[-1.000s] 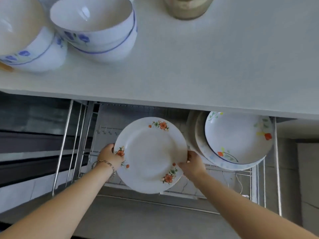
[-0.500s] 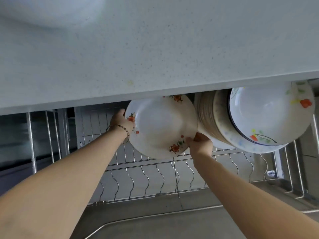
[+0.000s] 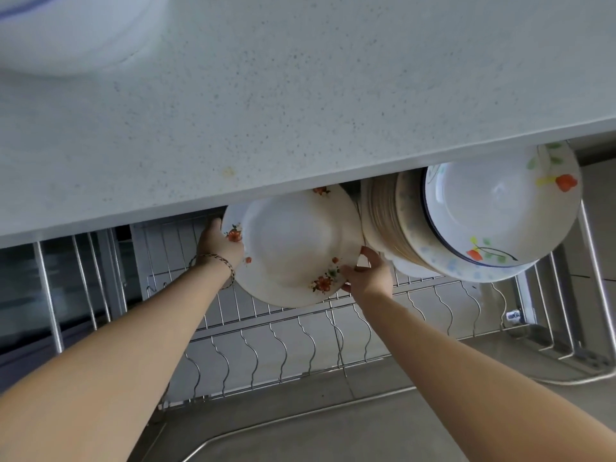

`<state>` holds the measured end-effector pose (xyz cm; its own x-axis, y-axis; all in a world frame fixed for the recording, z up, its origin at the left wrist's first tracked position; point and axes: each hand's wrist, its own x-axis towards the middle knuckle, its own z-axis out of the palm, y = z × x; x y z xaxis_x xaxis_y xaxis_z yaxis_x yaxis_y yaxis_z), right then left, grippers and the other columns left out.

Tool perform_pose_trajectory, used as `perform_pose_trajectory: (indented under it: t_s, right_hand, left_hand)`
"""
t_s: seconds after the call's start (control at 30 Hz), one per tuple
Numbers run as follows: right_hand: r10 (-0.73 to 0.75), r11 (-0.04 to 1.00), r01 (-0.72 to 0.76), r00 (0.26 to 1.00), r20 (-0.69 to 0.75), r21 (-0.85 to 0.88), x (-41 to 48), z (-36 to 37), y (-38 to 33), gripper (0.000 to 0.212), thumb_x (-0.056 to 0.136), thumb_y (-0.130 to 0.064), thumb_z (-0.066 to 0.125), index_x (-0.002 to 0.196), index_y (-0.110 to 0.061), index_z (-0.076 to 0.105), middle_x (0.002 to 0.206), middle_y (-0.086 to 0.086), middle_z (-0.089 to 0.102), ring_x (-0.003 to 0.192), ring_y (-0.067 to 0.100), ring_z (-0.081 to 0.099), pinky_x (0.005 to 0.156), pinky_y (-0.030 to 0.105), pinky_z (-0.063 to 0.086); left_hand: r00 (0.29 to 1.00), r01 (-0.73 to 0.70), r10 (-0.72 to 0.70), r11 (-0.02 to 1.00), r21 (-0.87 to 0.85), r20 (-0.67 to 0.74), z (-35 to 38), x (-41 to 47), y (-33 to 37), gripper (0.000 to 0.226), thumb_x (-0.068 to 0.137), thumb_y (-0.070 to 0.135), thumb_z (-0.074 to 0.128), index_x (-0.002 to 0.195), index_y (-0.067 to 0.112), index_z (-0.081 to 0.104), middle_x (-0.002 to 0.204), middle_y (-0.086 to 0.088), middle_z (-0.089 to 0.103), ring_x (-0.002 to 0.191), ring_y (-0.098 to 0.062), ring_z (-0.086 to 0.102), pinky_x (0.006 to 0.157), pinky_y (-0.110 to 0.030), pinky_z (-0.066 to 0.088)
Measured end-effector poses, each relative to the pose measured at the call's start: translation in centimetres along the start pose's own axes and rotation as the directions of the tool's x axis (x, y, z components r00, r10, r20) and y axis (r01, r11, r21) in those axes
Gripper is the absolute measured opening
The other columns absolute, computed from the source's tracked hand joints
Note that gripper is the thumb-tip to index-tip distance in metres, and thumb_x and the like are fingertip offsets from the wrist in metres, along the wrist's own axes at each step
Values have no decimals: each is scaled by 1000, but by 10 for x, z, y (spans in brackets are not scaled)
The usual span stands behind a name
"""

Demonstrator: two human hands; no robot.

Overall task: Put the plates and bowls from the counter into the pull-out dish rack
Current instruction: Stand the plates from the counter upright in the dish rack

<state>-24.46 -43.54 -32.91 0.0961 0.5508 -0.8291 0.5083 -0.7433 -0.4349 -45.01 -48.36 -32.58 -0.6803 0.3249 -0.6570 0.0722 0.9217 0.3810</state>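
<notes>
Left hand grips the left rim of a round white ceramic plate with small orange flower sprigs, fingers curled round the edge beside one sprig, and a thin braided bracelet circles that wrist. Far up on the left, a white bowl with a blue line sits blurred on the pale speckled stone tabletop. The plate is glossy, with a shallow well and three sprigs showing on its rim. It is held tilted, almost on edge, over the rear wires of the silver wire pull-out dish rack, with its top edge hidden under the front lip of the tabletop. Right hand pinches the plate's lower right rim next to another sprig. Just beside it to the right, a row of plates standing on edge fills the rack: cream ones, a blue-speckled one, and a white one with red flowers in front. Whether the held plate touches them cannot be told.
</notes>
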Motion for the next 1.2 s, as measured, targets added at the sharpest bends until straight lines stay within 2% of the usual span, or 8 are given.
perform_pose_trajectory:
  t_s: [0.27,0.43,0.5,0.57,0.63,0.8,1.03,1.2]
  right_hand:
    - [-26,944,57,995,101,-324,-12,-10,-7,48,90,-18,51,136,-9,38,114,15,67,87,27,58,63,25,40]
    - [19,886,53,989,150,-461,-34,-40,-10,47,94,-20,49,138,-5,40,128,15,59,117,29,56,90,28,45]
    - [54,845,65,977,205,-530,-45,-54,-13,43,93,-17,47,133,-2,46,122,17,60,112,29,58,85,29,47]
    - [90,801,112,949,302,-588,-56,-71,-18,40,92,-13,46,127,5,51,104,17,62,93,24,58,66,30,46]
    - [82,752,196,919,385,-629,-69,-97,-26,40,93,-14,44,125,8,52,110,19,63,90,22,55,68,30,45]
    - [-63,625,373,900,432,-685,-99,-212,-53,45,95,-23,45,135,-3,46,138,14,50,120,26,53,97,30,42]
    - [-261,450,453,891,372,-770,-115,-425,-81,38,92,-17,42,126,-3,52,132,13,56,123,27,52,97,28,43]
    - [-372,431,443,881,292,-786,-130,-567,-110,39,93,-24,45,129,-8,49,135,9,52,125,26,50,101,31,43]
  left_hand:
    - [990,136,-135,991,-9,30,-1,-12,-7,53,81,12,62,130,3,42,130,-20,51,111,-35,56,75,-31,46]
    - [989,116,-123,990,81,86,-15,-48,-1,50,85,18,63,128,3,43,127,-18,54,113,-35,56,84,-32,46]
    - [991,96,-113,976,194,77,-19,-68,8,46,86,21,60,126,5,46,127,-18,54,112,-35,56,93,-37,50]
    - [993,22,-57,950,310,105,-20,-92,23,31,88,16,52,116,5,54,116,-16,57,106,-34,58,89,-37,52]
    - [975,-110,20,908,405,220,-16,-129,50,15,89,9,44,82,8,57,85,-9,56,92,-28,56,71,-29,46]
    - [913,-307,119,829,467,390,25,-234,130,24,94,15,41,108,17,60,108,-7,60,101,-23,56,90,-27,44]
    - [900,-356,235,883,305,368,116,-365,255,25,85,10,42,65,21,51,85,-9,60,82,-25,60,83,-32,53]
    - [838,-495,395,840,223,376,163,-448,365,26,80,9,42,58,21,48,79,-12,60,75,-24,57,78,-30,54]
